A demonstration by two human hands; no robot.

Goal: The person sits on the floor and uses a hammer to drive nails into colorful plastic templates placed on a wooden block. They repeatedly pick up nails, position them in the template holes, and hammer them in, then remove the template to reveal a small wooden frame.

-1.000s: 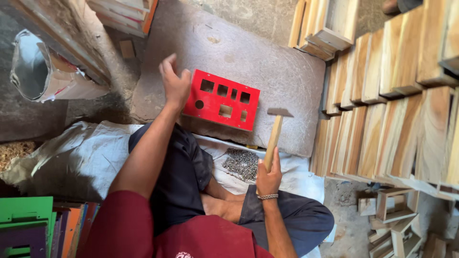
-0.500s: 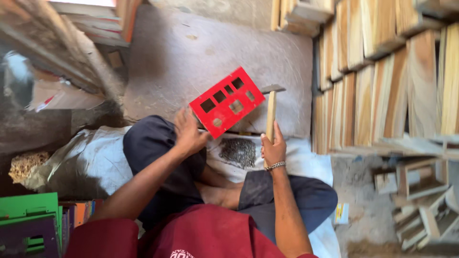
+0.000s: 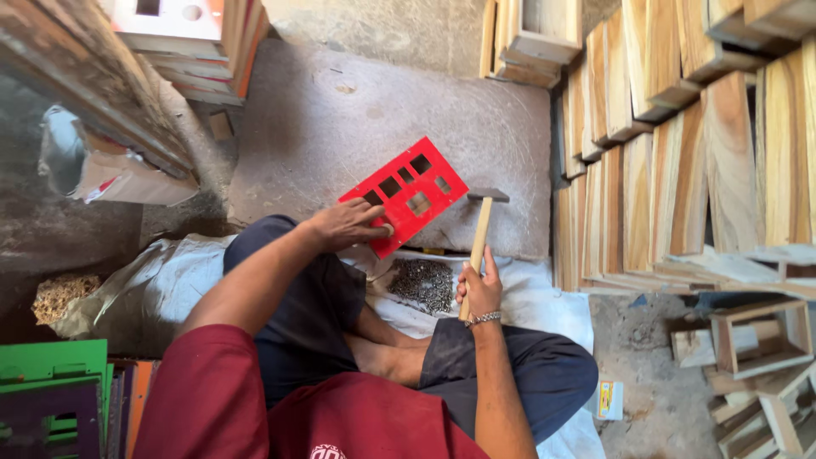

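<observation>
My left hand (image 3: 347,224) grips the near corner of a red board (image 3: 411,194) with several cut-out holes, holding it tilted over the grey stone slab (image 3: 340,127). My right hand (image 3: 478,289) is closed around the wooden handle of a hammer (image 3: 481,228), whose metal head points up just right of the red board. A pile of small dark nails (image 3: 422,284) lies on the white cloth (image 3: 535,297) between my knees, right beside my right hand.
Rows of upright wooden planks (image 3: 680,161) stand at the right, with open wooden boxes (image 3: 756,340) below them. Painted boards are stacked at top left (image 3: 183,25), green and purple boards (image 3: 51,399) at bottom left. A white sack (image 3: 110,174) sits left.
My left hand reached out to the red board, took hold of it and pulled it nearer, turning it at an angle. The hammer stayed upright in my right hand.
</observation>
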